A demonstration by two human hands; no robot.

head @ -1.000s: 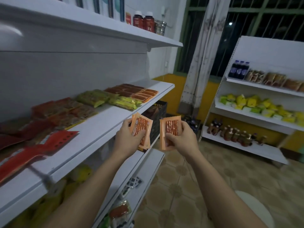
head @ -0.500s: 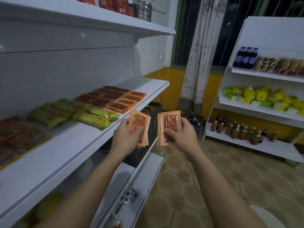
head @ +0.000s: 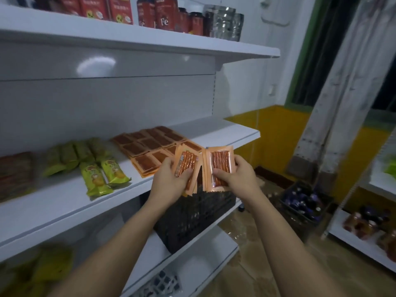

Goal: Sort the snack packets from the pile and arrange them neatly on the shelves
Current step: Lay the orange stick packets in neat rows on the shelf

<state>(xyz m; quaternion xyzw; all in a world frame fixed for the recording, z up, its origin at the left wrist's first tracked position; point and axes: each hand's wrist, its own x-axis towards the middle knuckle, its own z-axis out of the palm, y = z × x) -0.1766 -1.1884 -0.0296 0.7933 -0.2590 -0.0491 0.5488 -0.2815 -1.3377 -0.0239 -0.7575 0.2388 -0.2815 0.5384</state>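
Observation:
My left hand grips a small stack of orange snack packets, fanned a little at the bottom. My right hand pinches another orange packet stack beside it; the two stacks nearly touch. Both are held just in front of the middle white shelf, at its front edge. On that shelf lie rows of matching orange packets, right behind my left hand. Green snack packets lie further left, and red packets at the far left.
A black plastic crate sits on the lower shelf under my hands. The top shelf carries red boxes, jars and silver pouches. A curtain hangs at the right, with bottles on the floor and a second shelf unit.
The view has shifted along the shelf toward the orange packets, which now lie just behind my hands. Both hands keep hold of their packets, close together as before.

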